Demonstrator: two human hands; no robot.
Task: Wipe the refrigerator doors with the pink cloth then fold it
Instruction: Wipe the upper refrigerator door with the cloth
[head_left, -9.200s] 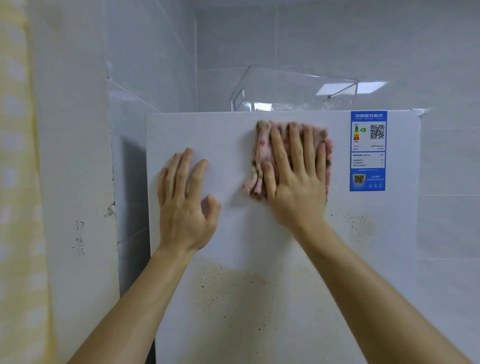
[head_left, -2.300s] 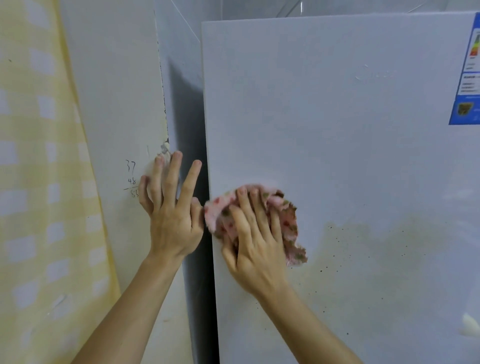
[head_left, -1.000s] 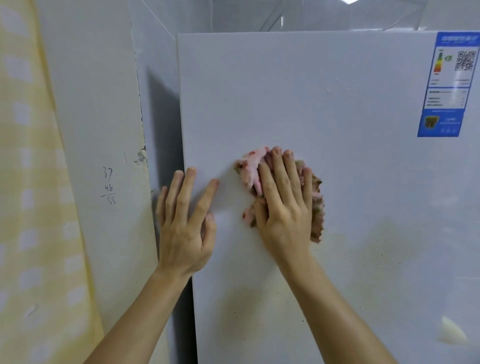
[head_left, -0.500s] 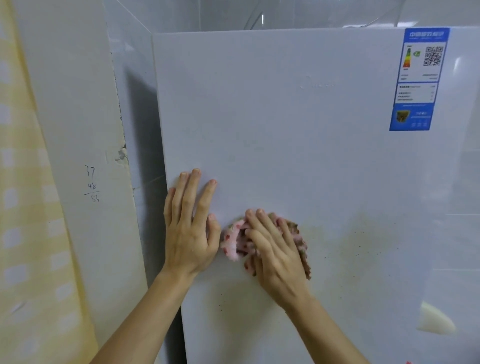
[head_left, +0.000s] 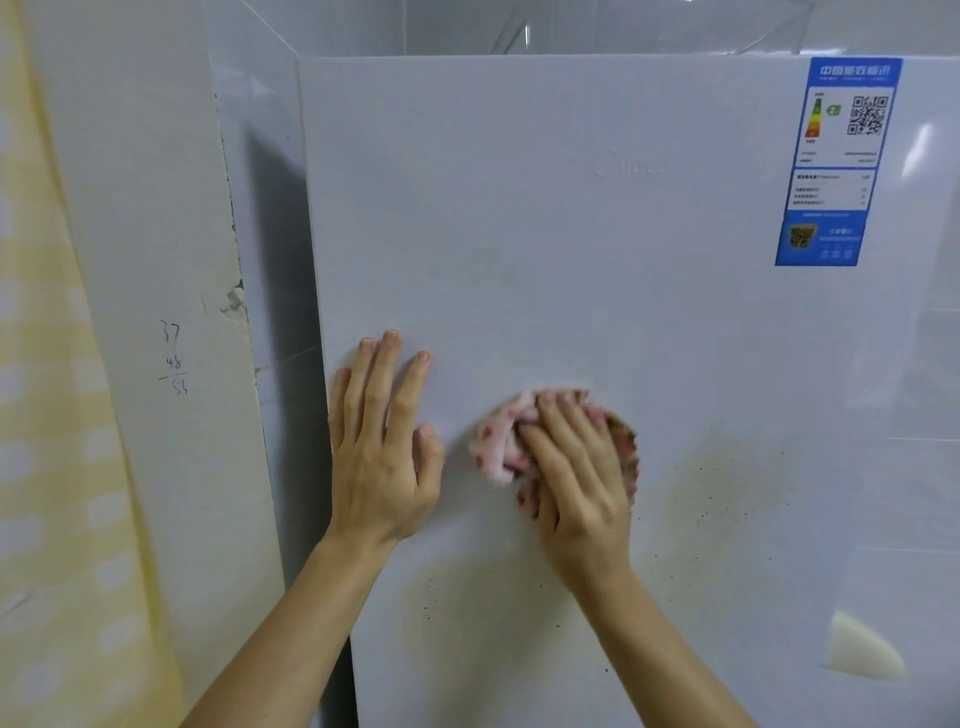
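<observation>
Pressing against the white refrigerator door (head_left: 571, 234), the pink cloth (head_left: 496, 441) sits bunched into 1 wad just right of the frame's centre. It is somewhat broader across than it is tall, with no clean long edge to speak of.

The right hand (head_left: 576, 483) lies on top of it, fingers close together and nearly straight, flattening the wad to the door; its pink folds stick out past the hand's left and upper right sides. The left hand (head_left: 382, 457) is just beside the cloth on its left, apart from it, palm flat on the door near the door's left edge with fingers spread and pointing up. It looks like a brace.

The relation that matters next: the dirt lies right of and below the cloth. 1 brown speckled patch (head_left: 727, 493) sits just right of the wad and a 2nd (head_left: 467, 597) below it, between the 2 forearms. The right hand is the nearer one to both, so a sweep right or down probably comes next; folding is not yet begun.

Further out there are 1 blue energy label (head_left: 836, 161) at upper right, 1 clear container (head_left: 623, 31) on top, pencilled numbers (head_left: 174, 358) on the wall at left, and 1 yellow checked curtain (head_left: 41, 415) at the left edge.
</observation>
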